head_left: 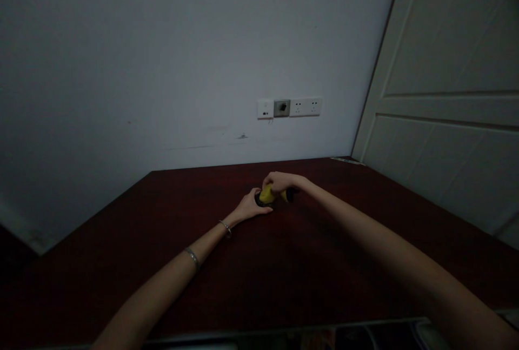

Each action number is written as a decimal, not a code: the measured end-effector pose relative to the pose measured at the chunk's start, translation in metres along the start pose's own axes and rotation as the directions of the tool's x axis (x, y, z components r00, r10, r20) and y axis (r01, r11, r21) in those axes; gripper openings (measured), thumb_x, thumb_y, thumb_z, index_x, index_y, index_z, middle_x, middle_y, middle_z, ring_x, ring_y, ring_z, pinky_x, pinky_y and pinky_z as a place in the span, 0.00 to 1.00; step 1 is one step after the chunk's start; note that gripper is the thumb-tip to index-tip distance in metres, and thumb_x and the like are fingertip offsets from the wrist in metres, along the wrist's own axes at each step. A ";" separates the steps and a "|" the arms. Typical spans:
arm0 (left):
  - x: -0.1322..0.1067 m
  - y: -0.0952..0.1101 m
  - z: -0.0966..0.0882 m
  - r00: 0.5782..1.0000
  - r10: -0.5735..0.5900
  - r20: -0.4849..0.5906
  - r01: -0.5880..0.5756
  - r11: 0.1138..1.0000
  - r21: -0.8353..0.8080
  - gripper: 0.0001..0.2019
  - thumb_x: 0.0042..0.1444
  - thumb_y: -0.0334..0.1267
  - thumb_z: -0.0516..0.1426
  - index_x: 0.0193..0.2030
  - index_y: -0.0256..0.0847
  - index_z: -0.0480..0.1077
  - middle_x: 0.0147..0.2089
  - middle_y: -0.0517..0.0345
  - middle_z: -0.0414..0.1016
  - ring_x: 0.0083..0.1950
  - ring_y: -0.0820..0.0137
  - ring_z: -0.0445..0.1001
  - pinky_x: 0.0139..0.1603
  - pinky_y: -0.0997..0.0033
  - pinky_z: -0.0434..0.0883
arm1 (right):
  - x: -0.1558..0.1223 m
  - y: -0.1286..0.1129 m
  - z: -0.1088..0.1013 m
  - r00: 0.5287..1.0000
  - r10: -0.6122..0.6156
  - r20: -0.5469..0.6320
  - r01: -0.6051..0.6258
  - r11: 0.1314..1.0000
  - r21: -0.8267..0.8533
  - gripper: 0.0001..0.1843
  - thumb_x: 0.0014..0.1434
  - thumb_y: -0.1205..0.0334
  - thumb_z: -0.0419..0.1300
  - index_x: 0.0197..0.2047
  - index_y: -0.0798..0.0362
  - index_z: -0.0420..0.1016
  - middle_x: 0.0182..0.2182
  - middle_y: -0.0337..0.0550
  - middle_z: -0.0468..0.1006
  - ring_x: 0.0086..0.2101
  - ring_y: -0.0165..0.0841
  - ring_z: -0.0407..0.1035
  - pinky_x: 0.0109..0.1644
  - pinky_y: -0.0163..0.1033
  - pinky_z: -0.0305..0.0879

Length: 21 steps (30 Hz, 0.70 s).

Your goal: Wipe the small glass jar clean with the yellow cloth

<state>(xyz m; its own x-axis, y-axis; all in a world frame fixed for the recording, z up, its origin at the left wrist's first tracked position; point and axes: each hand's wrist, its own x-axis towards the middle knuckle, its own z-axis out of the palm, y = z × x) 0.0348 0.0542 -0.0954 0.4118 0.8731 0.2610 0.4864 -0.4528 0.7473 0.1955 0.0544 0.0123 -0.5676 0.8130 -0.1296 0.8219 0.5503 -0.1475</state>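
Both hands meet over the middle of the dark red tabletop [267, 263], towards its far side. Between them is a small yellow-and-black object [266, 195], whose kind I cannot make out in the dim light. My left hand [248, 205] curves its fingers and thumb around the black part at the object's left end. From above, my right hand [279, 181] closes its fingers on the yellow part. Another black end pokes out below the right wrist. The right hand covers much of the object's middle. Two bracelets circle the left wrist and forearm.
A pale wall [182, 68] rises behind the table, with a row of sockets and switches [290, 107] on it. A white panelled door [446, 96] borders the right side. Along the near table edge, dim coloured items [318, 339] show below.
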 end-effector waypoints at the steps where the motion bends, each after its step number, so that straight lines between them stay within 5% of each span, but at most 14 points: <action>1: 0.000 0.000 0.000 1.000 -0.002 0.003 0.002 1.000 -0.002 0.39 0.36 0.51 0.65 0.54 0.37 0.60 0.50 0.47 0.71 0.50 0.57 0.71 0.49 0.61 0.68 | -0.003 0.006 -0.002 0.999 -0.011 -0.033 0.012 0.999 0.033 0.20 0.42 0.74 0.55 0.40 0.53 0.78 0.32 0.41 0.81 0.32 0.32 0.74 0.30 0.29 0.63; 5: -0.001 -0.001 0.000 1.000 0.006 0.002 -0.006 1.000 -0.012 0.39 0.36 0.51 0.66 0.54 0.37 0.60 0.51 0.46 0.70 0.52 0.57 0.70 0.52 0.60 0.67 | -0.012 0.027 -0.001 0.958 0.050 -0.282 -0.019 0.994 0.109 0.28 0.46 0.78 0.51 0.51 0.55 0.69 0.46 0.45 0.76 0.43 0.33 0.70 0.41 0.31 0.63; 9: 0.000 -0.004 0.001 1.000 0.006 0.000 -0.006 1.000 -0.029 0.40 0.35 0.50 0.66 0.55 0.36 0.58 0.53 0.44 0.68 0.53 0.57 0.69 0.54 0.58 0.65 | -0.016 0.038 0.015 0.878 0.030 -0.479 0.016 0.996 0.092 0.27 0.48 0.77 0.53 0.52 0.53 0.68 0.46 0.46 0.75 0.45 0.35 0.67 0.47 0.37 0.62; 13: 0.001 -0.005 0.001 0.999 0.053 0.009 -0.052 0.996 -0.076 0.42 0.36 0.48 0.66 0.58 0.35 0.56 0.56 0.43 0.66 0.56 0.58 0.67 0.57 0.59 0.63 | -0.015 0.035 0.029 0.864 -0.092 -0.496 0.074 0.996 -0.056 0.27 0.50 0.75 0.53 0.53 0.49 0.69 0.44 0.46 0.76 0.45 0.38 0.65 0.46 0.40 0.61; 21: 0.001 -0.009 0.001 0.999 0.047 0.007 -0.046 0.996 -0.078 0.48 0.37 0.50 0.66 0.62 0.35 0.49 0.58 0.41 0.63 0.58 0.57 0.64 0.58 0.57 0.62 | -0.001 0.024 0.040 0.841 -0.235 -0.488 0.238 0.970 -0.057 0.28 0.46 0.80 0.52 0.50 0.53 0.73 0.43 0.46 0.77 0.45 0.36 0.64 0.48 0.40 0.62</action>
<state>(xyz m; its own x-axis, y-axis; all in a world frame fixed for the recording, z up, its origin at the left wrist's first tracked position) 0.0313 0.0587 -0.1030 0.4396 0.8495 0.2917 0.4052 -0.4774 0.7797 0.2141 0.0595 -0.0302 -0.6464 0.6472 0.4041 0.6647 0.7377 -0.1184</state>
